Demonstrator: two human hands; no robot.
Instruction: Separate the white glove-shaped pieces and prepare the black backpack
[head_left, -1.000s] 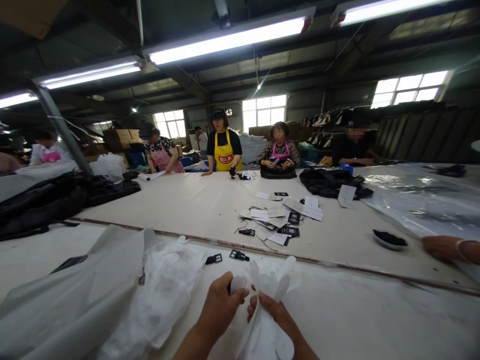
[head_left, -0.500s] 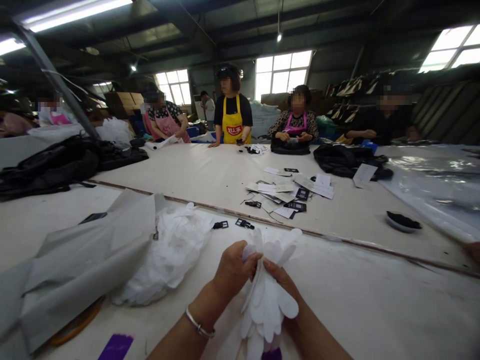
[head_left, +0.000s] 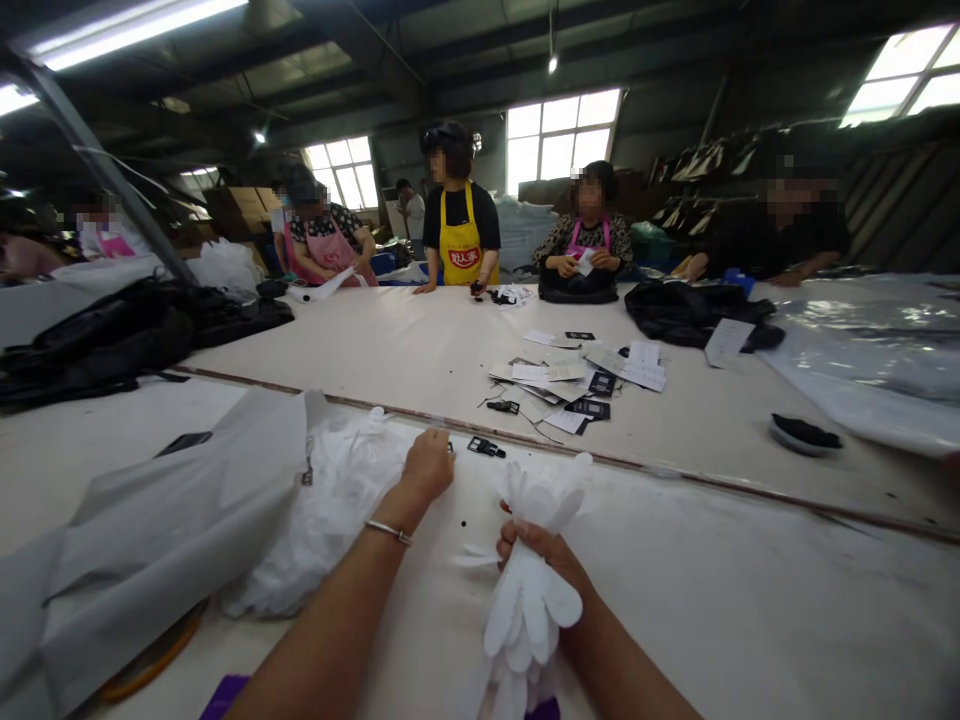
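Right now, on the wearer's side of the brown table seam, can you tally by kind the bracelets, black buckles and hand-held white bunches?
Bunch of white pieces, held in the right hand: 1
Black buckles: 2, one in plain view, one mostly hidden by the left hand
Bracelet: 1
Total: 4

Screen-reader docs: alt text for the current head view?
A person's right hand grips a bunch of white round-ended strips over a worktable; the left hand is at black buckles. Beyond are scattered tags and co-workers.
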